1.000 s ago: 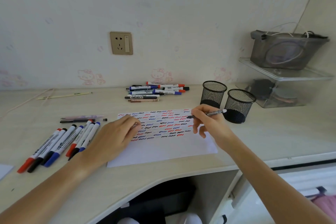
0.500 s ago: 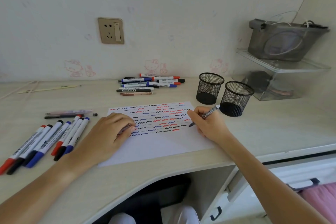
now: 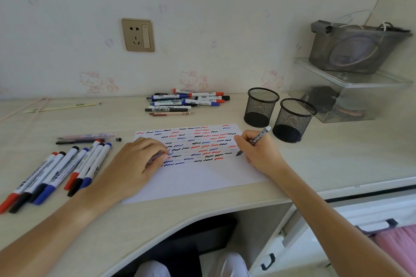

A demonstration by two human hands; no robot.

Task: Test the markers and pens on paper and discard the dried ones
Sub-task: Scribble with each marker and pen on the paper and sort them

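Right hand (image 3: 258,155) grips a pen (image 3: 254,140) in a writing hold, tip down on the sheet of paper (image 3: 202,177) at the right end of the lowest row of squiggles, barrel tilted up and back toward the mesh cups. Left hand (image 3: 137,164) rests on the left part of the paper, fingers curled round a small grey piece (image 3: 155,157) (probably the pen's cap, mostly hidden, cannot tell for sure). The paper lies flat on the desk (image 3: 337,157) near the front edge; its upper half is filled with rows of red, blue and black wavy marks, the lower half bare.

Left of the paper: a row of whiteboard markers (image 3: 60,173) laid side by side, caps red, black and blue, all slanting the same way. Just behind them two thin pens (image 3: 83,138) lying nearly parallel to the wall, and a tiny dark cap (image 3: 118,139) beside their right ends. At the back by the wall, a loose pile of markers and pens (image 3: 186,102), mixed colours.

Two black mesh pen cups (image 3: 278,114) stand upright right of the paper, close to each other, the nearer one just beside the pen's top end. Far left at the back a pale pencil-like stick (image 3: 60,107). Wall socket (image 3: 138,35) above the pile. On the right, a clear acrylic shelf (image 3: 351,78) carrying a grey bin (image 3: 353,47).
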